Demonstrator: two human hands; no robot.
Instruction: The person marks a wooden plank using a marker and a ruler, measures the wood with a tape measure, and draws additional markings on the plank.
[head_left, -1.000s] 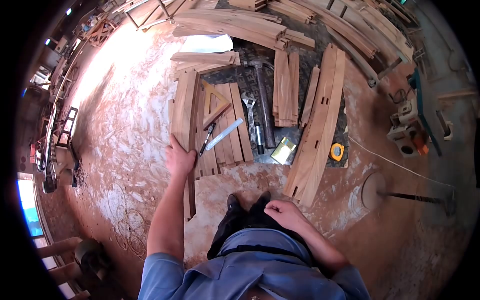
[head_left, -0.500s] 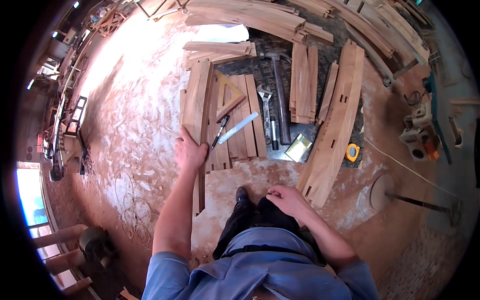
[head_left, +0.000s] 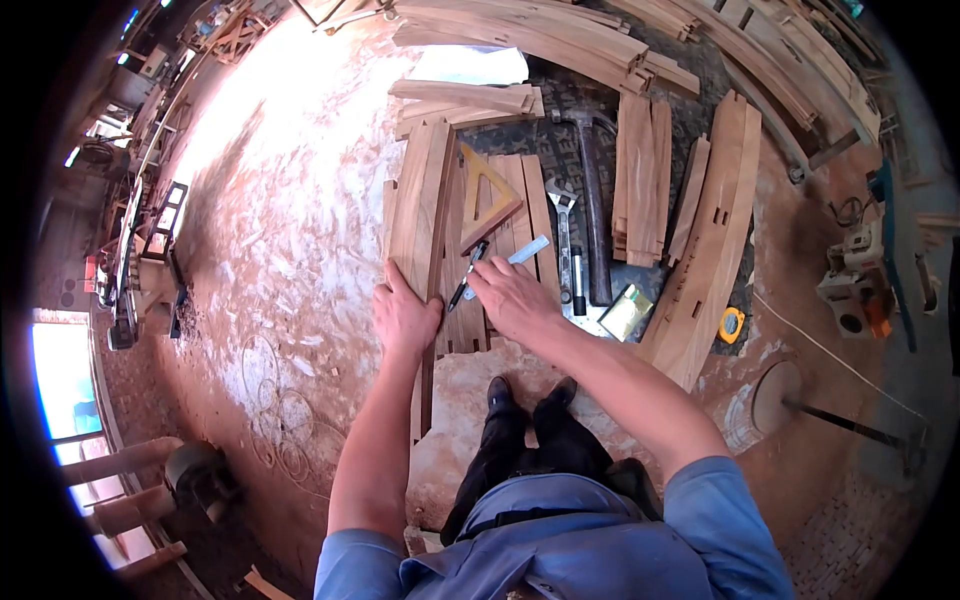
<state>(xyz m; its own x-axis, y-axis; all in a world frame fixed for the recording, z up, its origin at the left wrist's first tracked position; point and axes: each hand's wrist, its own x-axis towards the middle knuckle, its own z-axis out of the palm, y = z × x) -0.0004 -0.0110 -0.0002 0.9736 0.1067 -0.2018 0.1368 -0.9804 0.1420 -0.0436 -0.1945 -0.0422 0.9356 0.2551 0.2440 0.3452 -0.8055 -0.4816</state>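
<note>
I have the left hand (head_left: 406,312) clasped across a long wooden beam (head_left: 421,205) left of the set square (head_left: 508,210), the right hand (head_left: 516,300) curled over a silvery ruler (head_left: 532,249) and black pen (head_left: 467,278), whether gripping either I cannot tell

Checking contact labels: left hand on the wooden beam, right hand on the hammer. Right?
Wrong on the right hand: the head view shows it over the ruler, by the pen, apart from the hammer. The left hand on the wooden beam is correct.
</note>
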